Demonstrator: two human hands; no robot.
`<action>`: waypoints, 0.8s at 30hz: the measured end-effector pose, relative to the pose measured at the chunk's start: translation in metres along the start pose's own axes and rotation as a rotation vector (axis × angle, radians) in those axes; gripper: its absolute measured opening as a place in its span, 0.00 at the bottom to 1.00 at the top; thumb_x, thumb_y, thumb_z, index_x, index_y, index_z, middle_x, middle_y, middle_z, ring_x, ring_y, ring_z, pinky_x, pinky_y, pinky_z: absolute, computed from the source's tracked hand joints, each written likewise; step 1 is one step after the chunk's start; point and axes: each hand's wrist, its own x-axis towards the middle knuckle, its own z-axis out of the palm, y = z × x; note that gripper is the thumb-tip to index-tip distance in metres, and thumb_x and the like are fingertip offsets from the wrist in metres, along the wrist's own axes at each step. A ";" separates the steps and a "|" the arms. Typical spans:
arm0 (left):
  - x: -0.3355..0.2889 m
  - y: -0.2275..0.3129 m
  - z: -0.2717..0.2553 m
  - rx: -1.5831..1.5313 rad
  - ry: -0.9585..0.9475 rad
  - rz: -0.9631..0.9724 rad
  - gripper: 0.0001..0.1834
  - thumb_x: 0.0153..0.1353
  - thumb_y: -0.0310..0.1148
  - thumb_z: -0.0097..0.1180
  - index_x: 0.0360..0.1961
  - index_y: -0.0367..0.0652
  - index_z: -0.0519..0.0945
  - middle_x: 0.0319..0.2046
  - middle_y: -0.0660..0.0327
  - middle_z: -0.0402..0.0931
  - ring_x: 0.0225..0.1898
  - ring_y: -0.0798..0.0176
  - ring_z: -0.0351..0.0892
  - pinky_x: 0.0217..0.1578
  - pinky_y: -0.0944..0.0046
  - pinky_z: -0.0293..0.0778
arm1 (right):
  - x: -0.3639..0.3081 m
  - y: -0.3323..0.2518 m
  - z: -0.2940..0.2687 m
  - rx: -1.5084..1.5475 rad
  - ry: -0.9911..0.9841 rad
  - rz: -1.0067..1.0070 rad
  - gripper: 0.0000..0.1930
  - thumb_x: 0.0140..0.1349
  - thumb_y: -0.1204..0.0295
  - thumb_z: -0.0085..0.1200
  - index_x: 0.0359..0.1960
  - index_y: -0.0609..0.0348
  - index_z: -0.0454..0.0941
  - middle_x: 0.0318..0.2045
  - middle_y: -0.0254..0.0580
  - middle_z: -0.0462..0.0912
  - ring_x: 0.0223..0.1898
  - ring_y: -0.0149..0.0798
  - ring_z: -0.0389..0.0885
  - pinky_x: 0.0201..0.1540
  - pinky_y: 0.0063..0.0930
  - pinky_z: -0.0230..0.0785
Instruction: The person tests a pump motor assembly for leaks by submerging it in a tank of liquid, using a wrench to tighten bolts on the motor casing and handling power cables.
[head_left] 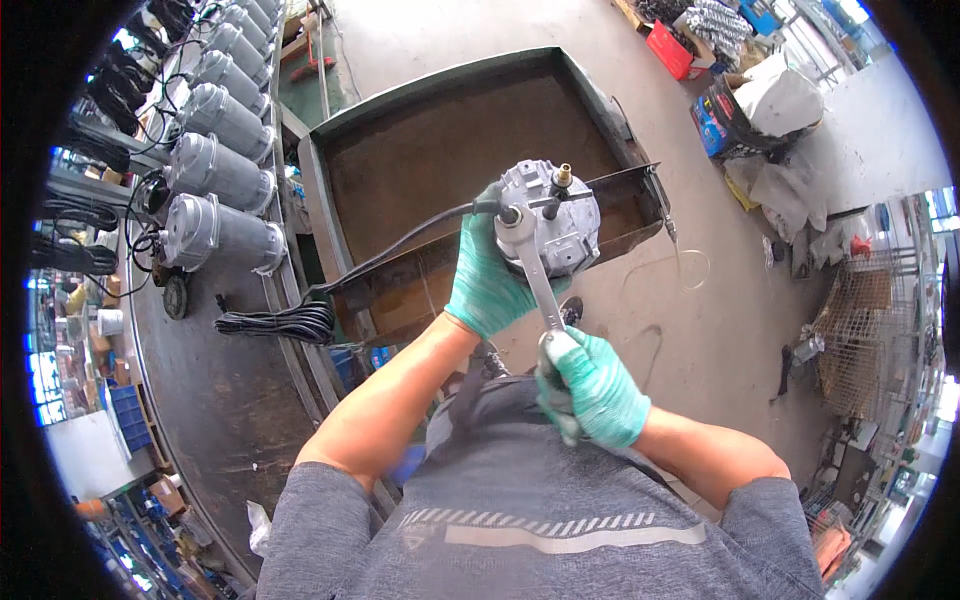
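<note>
In front of me is a round grey cast-metal motor, end face up, with a brass fitting on top and a black cable leaving its left side. My left hand, in a green glove, grips the motor's near left side; some of its fingers are hidden behind it. A silver wrench has its head on the cable's entry fitting. My right hand, gloved in green too, is closed around the wrench's near end, close to my body. The cable's coiled bundle lies to the left.
Beyond the motor stands a large metal tray, brown inside, with a bar across it. Similar grey motors line the dark bench on the left. A bucket with white bags and wire-mesh baskets stand at the right.
</note>
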 end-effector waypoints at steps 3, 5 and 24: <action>0.008 0.003 -0.001 0.066 0.011 -0.024 0.40 0.61 0.72 0.54 0.64 0.57 0.77 0.55 0.62 0.80 0.52 0.58 0.80 0.54 0.50 0.78 | 0.008 0.010 0.014 0.132 0.007 -0.059 0.22 0.79 0.50 0.43 0.34 0.54 0.71 0.21 0.27 0.69 0.21 0.25 0.66 0.26 0.24 0.63; 0.007 0.003 -0.003 0.056 0.006 -0.042 0.41 0.60 0.73 0.53 0.65 0.58 0.77 0.57 0.62 0.80 0.53 0.58 0.80 0.55 0.49 0.77 | 0.012 0.013 0.013 0.098 0.016 -0.104 0.21 0.80 0.50 0.43 0.34 0.54 0.71 0.22 0.27 0.70 0.22 0.25 0.66 0.26 0.24 0.63; -0.004 -0.020 -0.045 1.420 0.100 0.730 0.75 0.35 0.36 0.87 0.78 0.46 0.42 0.67 0.54 0.62 0.66 0.54 0.69 0.70 0.53 0.68 | -0.068 -0.065 -0.067 -0.499 -0.255 -0.009 0.24 0.77 0.52 0.43 0.51 0.63 0.80 0.40 0.48 0.86 0.43 0.45 0.85 0.51 0.40 0.75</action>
